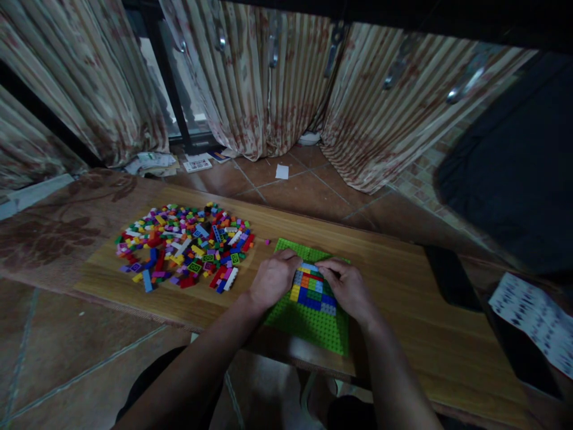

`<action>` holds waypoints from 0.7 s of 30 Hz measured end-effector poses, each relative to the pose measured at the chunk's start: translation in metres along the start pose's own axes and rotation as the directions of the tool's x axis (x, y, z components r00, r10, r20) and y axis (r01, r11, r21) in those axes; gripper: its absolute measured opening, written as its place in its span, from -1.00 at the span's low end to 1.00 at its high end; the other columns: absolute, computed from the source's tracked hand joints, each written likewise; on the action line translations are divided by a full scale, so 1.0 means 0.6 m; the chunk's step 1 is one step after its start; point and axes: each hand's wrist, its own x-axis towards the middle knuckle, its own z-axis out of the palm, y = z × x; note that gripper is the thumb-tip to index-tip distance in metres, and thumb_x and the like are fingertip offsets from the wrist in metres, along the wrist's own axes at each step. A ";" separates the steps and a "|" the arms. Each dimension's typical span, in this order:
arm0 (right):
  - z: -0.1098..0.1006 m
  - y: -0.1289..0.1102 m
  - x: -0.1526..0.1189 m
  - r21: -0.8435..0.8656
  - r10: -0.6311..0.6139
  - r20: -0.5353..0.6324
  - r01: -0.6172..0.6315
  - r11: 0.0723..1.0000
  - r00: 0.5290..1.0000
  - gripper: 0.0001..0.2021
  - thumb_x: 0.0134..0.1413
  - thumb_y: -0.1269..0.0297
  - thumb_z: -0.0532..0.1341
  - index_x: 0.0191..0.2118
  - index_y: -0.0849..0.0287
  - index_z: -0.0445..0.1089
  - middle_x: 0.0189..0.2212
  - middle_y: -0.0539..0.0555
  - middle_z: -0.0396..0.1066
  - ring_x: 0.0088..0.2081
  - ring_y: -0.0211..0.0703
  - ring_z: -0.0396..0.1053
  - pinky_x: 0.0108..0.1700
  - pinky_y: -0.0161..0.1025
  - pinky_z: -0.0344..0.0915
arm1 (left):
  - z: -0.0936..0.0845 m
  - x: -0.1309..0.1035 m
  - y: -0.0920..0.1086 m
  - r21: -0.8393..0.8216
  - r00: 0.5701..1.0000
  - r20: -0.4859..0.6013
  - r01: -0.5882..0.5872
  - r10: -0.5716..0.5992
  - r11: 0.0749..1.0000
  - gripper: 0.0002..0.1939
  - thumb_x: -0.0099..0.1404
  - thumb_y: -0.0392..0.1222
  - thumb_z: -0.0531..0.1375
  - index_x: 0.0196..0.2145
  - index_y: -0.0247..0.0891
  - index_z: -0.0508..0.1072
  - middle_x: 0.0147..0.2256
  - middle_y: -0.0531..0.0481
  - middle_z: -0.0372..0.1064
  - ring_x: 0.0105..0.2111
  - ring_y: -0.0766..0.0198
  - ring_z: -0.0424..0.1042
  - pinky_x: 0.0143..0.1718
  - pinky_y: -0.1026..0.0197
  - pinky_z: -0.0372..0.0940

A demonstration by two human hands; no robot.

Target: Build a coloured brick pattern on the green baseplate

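A bright green baseplate lies on the wooden board in front of me. On it is a patch of toy building bricks in blue, yellow, orange, red and grey. Along the patch's far edge runs a pale blue brick. My left hand rests over the plate's left side, fingers closed at the left end of that brick. At its right end the fingers of my right hand are bent and pressed together. Both hands partly hide the plate, and their exact finger contact is hard to see.
A large spread of loose coloured bricks covers the board's left part. One small pink brick lies apart near the plate. To the right are a dark flat object and a printed sheet. Striped curtains hang beyond the board.
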 end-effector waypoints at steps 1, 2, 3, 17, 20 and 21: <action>0.000 0.000 0.000 -0.001 -0.001 -0.001 0.001 1.000 1.000 -0.75 0.22 0.19 0.11 -0.26 0.10 0.54 -0.28 0.07 0.52 -0.23 -0.12 0.44 -0.14 -0.18 0.30 | 0.000 0.000 0.000 0.001 1.000 -0.002 0.000 0.000 1.000 -0.83 0.38 -0.32 0.01 -0.26 -0.25 0.41 -0.20 -0.05 0.36 -0.20 0.25 0.35 -0.15 0.26 0.30; 0.000 0.000 0.000 -0.001 -0.002 -0.003 0.002 1.000 1.000 -0.75 0.22 0.19 0.12 -0.27 0.10 0.54 -0.29 0.07 0.52 -0.23 -0.12 0.44 -0.14 -0.19 0.30 | 0.000 0.000 0.001 0.002 1.000 -0.004 0.000 0.000 1.000 -0.82 0.38 -0.32 0.01 -0.25 -0.25 0.40 -0.20 -0.05 0.36 -0.19 0.25 0.35 -0.15 0.26 0.30; -0.001 0.000 0.000 0.000 -0.004 -0.004 0.004 1.000 1.000 -0.76 0.21 0.19 0.12 -0.28 0.10 0.54 -0.30 0.06 0.52 -0.24 -0.13 0.43 -0.14 -0.19 0.29 | -0.001 -0.001 0.001 0.002 1.000 -0.006 -0.001 0.001 1.000 -0.82 0.38 -0.33 0.01 -0.25 -0.24 0.40 -0.19 -0.05 0.36 -0.19 0.25 0.36 -0.16 0.26 0.30; 0.004 -0.005 0.002 -0.068 -0.001 -0.004 0.000 0.998 1.000 -0.76 0.21 0.23 0.10 -0.32 0.08 0.52 -0.35 0.04 0.50 -0.27 -0.12 0.42 -0.16 -0.19 0.27 | -0.002 0.001 0.000 -0.012 0.999 0.023 0.029 -0.029 1.000 -0.81 0.36 -0.33 0.01 -0.25 -0.24 0.42 -0.21 -0.05 0.36 -0.25 0.27 0.36 -0.24 0.29 0.29; 0.003 -0.005 0.000 -0.085 -0.013 0.000 0.013 0.996 1.000 -0.77 0.21 0.23 0.10 -0.34 0.08 0.51 -0.34 0.05 0.49 -0.26 -0.12 0.41 -0.16 -0.19 0.27 | -0.001 0.001 -0.003 -0.020 1.000 0.021 0.003 -0.003 1.000 -0.82 0.36 -0.33 0.02 -0.27 -0.24 0.41 -0.22 -0.04 0.36 -0.26 0.29 0.36 -0.24 0.30 0.28; 0.003 -0.004 0.000 -0.092 -0.019 -0.001 0.019 0.996 1.000 -0.77 0.21 0.23 0.10 -0.34 0.08 0.51 -0.34 0.05 0.49 -0.26 -0.11 0.41 -0.15 -0.18 0.27 | -0.001 0.002 -0.003 -0.021 1.000 0.017 -0.004 0.005 1.000 -0.82 0.36 -0.34 0.02 -0.28 -0.25 0.41 -0.23 -0.04 0.36 -0.26 0.29 0.36 -0.24 0.30 0.28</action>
